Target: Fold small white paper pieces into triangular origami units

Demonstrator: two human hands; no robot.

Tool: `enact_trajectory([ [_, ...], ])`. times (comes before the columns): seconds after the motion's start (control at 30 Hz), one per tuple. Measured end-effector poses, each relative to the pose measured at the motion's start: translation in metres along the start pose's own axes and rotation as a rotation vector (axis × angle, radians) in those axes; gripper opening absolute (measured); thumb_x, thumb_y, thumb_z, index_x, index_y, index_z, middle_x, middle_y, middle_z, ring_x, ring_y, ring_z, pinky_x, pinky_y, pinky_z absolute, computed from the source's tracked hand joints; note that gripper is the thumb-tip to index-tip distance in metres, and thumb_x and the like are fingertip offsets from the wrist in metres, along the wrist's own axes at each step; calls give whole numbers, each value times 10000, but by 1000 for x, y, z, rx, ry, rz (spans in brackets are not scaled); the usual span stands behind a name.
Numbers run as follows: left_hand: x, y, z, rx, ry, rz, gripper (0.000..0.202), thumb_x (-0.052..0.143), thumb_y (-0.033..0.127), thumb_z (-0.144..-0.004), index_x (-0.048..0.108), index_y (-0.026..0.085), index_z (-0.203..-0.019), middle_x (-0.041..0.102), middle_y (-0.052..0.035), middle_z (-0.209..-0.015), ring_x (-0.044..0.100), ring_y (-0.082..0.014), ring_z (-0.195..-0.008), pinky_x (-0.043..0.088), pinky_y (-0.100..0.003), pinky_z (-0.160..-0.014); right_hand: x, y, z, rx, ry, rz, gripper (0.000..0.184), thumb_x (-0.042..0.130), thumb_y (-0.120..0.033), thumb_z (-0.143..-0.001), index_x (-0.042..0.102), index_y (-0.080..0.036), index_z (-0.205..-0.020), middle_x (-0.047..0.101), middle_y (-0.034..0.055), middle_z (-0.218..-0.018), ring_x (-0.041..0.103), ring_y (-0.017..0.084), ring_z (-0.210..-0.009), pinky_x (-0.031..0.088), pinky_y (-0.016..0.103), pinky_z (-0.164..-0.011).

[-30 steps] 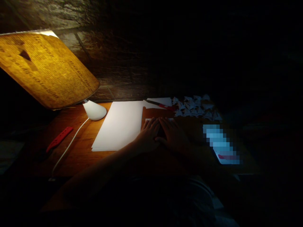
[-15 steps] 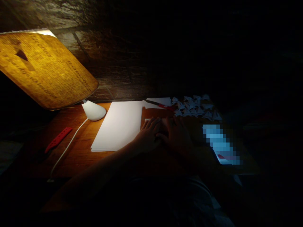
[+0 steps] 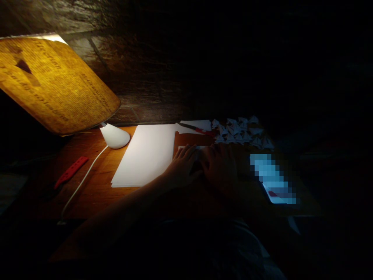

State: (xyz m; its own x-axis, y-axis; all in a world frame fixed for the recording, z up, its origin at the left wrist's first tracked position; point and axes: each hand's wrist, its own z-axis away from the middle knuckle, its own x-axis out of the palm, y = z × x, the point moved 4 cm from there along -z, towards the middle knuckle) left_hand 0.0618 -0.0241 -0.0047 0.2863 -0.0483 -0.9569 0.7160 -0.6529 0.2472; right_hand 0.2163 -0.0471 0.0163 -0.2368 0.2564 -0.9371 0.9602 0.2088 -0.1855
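My left hand (image 3: 183, 168) lies over a small piece of white paper (image 3: 201, 147), its fingers stretched forward and apart. Beside it, on the right, my right hand (image 3: 219, 165) rests on the same paper with its fingers reaching forward. Both hands cover most of the paper; only its far edge and a bit between them show. Deep shadow hides the right fingertips. Close to the left hand lies a stack of white paper sheets (image 3: 145, 155). Beyond the hands, a red-handled knife or scissors (image 3: 198, 129) lies partly on another white sheet (image 3: 189, 126).
Several small folded paper pieces (image 3: 239, 132) sit at the back right of the wooden table (image 3: 96, 194). A lit phone (image 3: 272, 177) lies on the right. The left holds a white lamp base (image 3: 115, 137) with a yellow paper shade (image 3: 58, 85), a cord, and a red cutter (image 3: 71, 172).
My right thumb has drawn away from the left hand, and the right hand has shifted slightly over the paper. More of the paper shows between the hands. The left hand has barely moved.
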Motion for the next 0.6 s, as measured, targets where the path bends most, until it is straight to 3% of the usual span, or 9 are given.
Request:
enact_trajectory([
  [0.1,1,-1,0,-1,-19,-16,771,624,464,-949,361,94,-1573,369,-227,-1659,280,-441,-1567,255,-625,-1281,4,2,-2,-57,3,-22,501,490,-314,-1008,589,-43,-1418,526,253,-1553,406,404,-1478,291,611,-1221],
  [0.27,1,-1,-1,15,-46,-6,790,623,424,-932,330,74,-1578,368,-239,-1655,244,-433,-1584,221,-627,-1292,22,1,-5,-237,-75,-119,613,424,-349,-1039,463,-5,-1545,422,243,-1638,361,349,-1550,317,544,-1254],
  [0.4,1,-1,-2,44,-25,48,805,596,400,-934,265,84,-1596,363,-248,-1645,261,-395,-1587,248,-593,-1293,28,3,-7,-257,-127,-150,661,421,-414,-1049,447,9,-1556,420,254,-1633,385,359,-1540,335,544,-1255],
  [0.6,0,-1,-4,77,11,52,775,597,418,-933,298,90,-1569,429,-259,-1572,395,-407,-1501,352,-594,-1241,30,6,-8,-246,-135,-204,721,412,-512,-1056,457,12,-1550,422,252,-1634,362,364,-1552,302,529,-1279],
])
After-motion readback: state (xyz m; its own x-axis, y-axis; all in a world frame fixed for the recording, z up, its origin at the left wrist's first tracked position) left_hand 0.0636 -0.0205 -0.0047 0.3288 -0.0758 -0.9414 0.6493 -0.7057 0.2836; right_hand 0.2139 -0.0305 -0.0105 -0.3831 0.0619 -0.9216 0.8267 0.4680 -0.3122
